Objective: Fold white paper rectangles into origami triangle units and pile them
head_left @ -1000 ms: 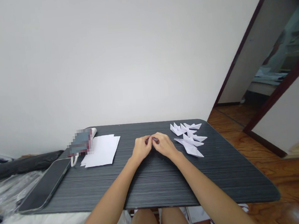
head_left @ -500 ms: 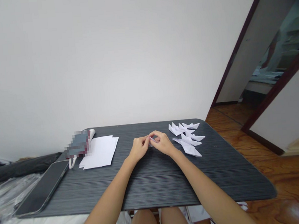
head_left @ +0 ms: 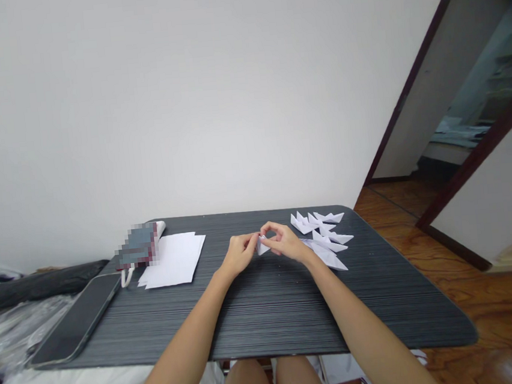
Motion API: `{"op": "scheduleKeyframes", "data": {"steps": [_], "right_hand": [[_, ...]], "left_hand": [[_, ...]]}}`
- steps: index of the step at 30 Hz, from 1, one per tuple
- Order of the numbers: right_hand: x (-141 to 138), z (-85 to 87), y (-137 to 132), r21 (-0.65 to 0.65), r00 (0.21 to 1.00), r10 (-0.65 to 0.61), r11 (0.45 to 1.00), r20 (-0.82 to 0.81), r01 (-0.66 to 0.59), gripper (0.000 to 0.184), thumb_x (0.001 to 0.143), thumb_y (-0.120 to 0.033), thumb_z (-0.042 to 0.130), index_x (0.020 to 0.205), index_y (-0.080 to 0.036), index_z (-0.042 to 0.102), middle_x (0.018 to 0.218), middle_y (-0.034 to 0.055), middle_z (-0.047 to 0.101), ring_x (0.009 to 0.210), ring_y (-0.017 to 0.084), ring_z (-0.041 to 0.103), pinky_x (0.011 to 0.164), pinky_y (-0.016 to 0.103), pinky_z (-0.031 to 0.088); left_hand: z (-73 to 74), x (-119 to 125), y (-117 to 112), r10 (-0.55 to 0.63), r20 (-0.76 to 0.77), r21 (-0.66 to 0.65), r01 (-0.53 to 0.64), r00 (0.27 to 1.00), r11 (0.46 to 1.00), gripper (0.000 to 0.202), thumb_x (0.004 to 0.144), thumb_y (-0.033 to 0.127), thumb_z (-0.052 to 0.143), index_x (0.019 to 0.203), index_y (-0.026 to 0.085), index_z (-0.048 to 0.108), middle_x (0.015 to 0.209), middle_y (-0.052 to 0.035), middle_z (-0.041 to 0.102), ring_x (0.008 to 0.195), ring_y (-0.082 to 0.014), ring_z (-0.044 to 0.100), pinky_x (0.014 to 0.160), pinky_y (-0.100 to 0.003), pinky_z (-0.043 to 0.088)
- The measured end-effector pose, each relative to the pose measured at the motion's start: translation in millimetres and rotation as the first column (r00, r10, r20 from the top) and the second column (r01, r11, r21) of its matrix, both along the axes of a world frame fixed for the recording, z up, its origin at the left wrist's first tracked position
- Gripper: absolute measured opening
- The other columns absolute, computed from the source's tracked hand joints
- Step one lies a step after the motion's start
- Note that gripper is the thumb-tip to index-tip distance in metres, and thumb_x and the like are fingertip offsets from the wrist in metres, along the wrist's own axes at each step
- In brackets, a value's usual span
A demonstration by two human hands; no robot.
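Observation:
Between my two hands, above the middle of the dark table, is a small piece of folded white paper point(head_left: 262, 247). My left hand point(head_left: 240, 252) pinches its left side between thumb and fingers. From the other side my right hand point(head_left: 284, 242) grips it, thumb against the paper and index finger curled over the top. The fingers cover much of the paper, so its full shape is hidden. Just right of my right hand lie several folded white paper figures point(head_left: 328, 242) with pointed tips, partly behind my wrist.
A stack of white paper sheets point(head_left: 176, 260) lies on the left of the black table point(head_left: 267, 311). Beside it are a blurred-out object point(head_left: 137, 246) with a white strap and a dark phone point(head_left: 78, 321) at the table's left edge. A white wall rises behind.
My right hand has shifted slightly right and its fingers have opened a little around the paper. More of the folded paper shows between my hands.

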State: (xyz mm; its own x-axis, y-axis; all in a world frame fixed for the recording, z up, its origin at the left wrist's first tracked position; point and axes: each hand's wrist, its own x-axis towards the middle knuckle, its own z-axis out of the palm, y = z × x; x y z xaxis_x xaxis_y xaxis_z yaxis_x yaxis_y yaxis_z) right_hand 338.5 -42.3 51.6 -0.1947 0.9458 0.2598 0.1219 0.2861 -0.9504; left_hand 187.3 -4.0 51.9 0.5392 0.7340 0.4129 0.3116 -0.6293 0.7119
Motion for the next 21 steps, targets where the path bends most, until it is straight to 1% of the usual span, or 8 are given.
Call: {"op": "scheduleKeyframes", "data": {"steps": [3,6,8,10,12,15,18,21], "right_hand": [[1,3.1,-2,0.015,1.0,-0.005,1.0,0.002,0.005,0.02,0.069,-0.03,0.053,0.082,-0.018,0.044,0.058,-0.0069,0.041,0.037,0.002,0.036,0.035,0.015,0.023],[0,7.3,-4,0.037,0.999,-0.021,0.999,0.037,0.02,0.021,0.07,-0.03,0.051,0.086,-0.018,0.047,0.068,-0.0037,0.047,0.039,0.002,0.039,0.037,0.016,0.026],[0,9.9,-6,0.041,0.997,-0.027,0.999,0.068,0.025,0.02,0.071,-0.03,0.049,0.087,-0.017,0.048,0.065,-0.0041,0.046,0.04,0.002,0.039,0.038,0.016,0.027],[-1,11.5,-8,0.047,0.996,-0.035,0.998,0.085,0.031,0.017,0.073,-0.029,0.047,0.085,-0.017,0.047,0.062,-0.0048,0.045,0.041,0.003,0.04,0.04,0.017,0.029],[0,11.1,-8,0.065,0.995,-0.048,0.997,0.089,0.043,0.013,0.074,-0.028,0.046,0.083,-0.017,0.045,0.063,-0.0047,0.044,0.043,0.004,0.043,0.043,0.017,0.032],[2,6.6,-4,0.124,0.994,-0.077,0.99,0.081,0.066,0.009,0.075,-0.025,0.043,0.082,-0.018,0.042,0.074,-0.0026,0.045,0.047,0.004,0.048,0.046,0.019,0.036],[6,1.0,0,0.212,0.99,-0.118,0.972,0.078,0.099,0.007,0.074,-0.02,0.041,0.08,-0.018,0.041,0.087,0.0005,0.043,0.054,0.005,0.05,0.05,0.021,0.04],[10,-0.2,0,0.301,0.966,-0.189,0.945,0.177,0.13,0.009,0.071,-0.015,0.044,0.078,-0.018,0.04,0.087,0.001,0.043,0.059,0.007,0.05,0.053,0.021,0.041]], "left_hand": [[-2.2,0,1,0.017,0.02,0.007,-0.017,1.0,1.0,0.039,0.08,0.035,0.034,0.07,0.01,0.062,0.056,-0.0007,0.058,0.052,-0.0099,0.051,0.051,-0.018,0.038],[-4.2,0,2,0.026,0.047,0.006,-0.027,0.999,1.0,0.035,0.081,0.034,0.035,0.076,0.011,0.061,0.061,-0.0017,0.059,0.052,-0.0093,0.052,0.052,-0.018,0.039],[-5.4,0,3,0.04,0.07,-0.003,-0.04,0.997,0.999,0.032,0.081,0.033,0.035,0.084,0.012,0.059,0.063,-0.0018,0.059,0.051,-0.009,0.053,0.052,-0.018,0.041],[-6.0,0,4,0.055,0.097,-0.025,-0.052,0.994,0.998,0.03,0.081,0.031,0.034,0.092,0.014,0.056,0.06,-0.0003,0.058,0.05,-0.0087,0.053,0.051,-0.018,0.042],[-5.4,-1,6,0.047,0.125,-0.056,-0.041,0.991,0.998,0.029,0.082,0.03,0.033,0.095,0.015,0.054,0.059,0.0009,0.056,0.049,-0.0087,0.054,0.051,-0.019,0.044],[-1.3,-5,8,-0.036,0.153,-0.104,0.052,0.988,0.993,0.028,0.081,0.029,0.032,0.088,0.014,0.055,0.068,-0.0012,0.058,0.056,-0.0098,0.057,0.056,-0.021,0.046],[4.4,-11,9,-0.148,0.126,-0.124,0.164,0.981,0.979,0.023,0.08,0.029,0.037,0.085,0.014,0.054,0.08,-0.0041,0.061,0.069,-0.0123,0.059,0.064,-0.023,0.047],[6.6,-15,9,-0.226,0.065,-0.136,0.233,0.972,0.963,0.02,0.075,0.028,0.046,0.09,0.013,0.048,0.077,-0.0034,0.061,0.069,-0.0128,0.058,0.062,-0.023,0.045]]}}
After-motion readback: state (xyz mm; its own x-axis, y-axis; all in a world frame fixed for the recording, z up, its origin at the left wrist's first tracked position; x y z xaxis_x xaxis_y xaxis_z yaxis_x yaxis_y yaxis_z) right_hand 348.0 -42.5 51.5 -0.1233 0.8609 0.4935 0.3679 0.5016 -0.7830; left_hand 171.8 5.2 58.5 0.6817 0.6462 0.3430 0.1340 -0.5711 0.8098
